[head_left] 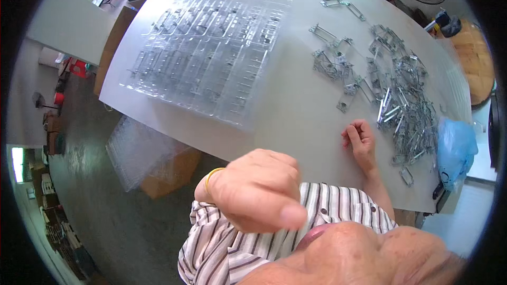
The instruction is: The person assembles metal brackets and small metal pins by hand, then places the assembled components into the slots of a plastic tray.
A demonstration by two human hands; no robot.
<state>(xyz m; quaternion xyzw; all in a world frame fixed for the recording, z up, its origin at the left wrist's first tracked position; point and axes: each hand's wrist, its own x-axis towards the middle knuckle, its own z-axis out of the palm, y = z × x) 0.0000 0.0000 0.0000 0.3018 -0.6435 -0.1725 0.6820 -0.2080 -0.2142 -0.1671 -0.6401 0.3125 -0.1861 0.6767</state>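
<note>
Lying near right hand [362, 141]: metal parts [410, 115]

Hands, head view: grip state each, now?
Left hand: closed in a fist; contents, if any, hidden.
Right hand: loosely closed near the metal parts; nothing visible in it.

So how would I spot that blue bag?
Start at the big white table. At its right edge, beside the tangled heap of metal parts, is the crumpled bag. Its light-blue plastic stands out against the grey metal.
</note>
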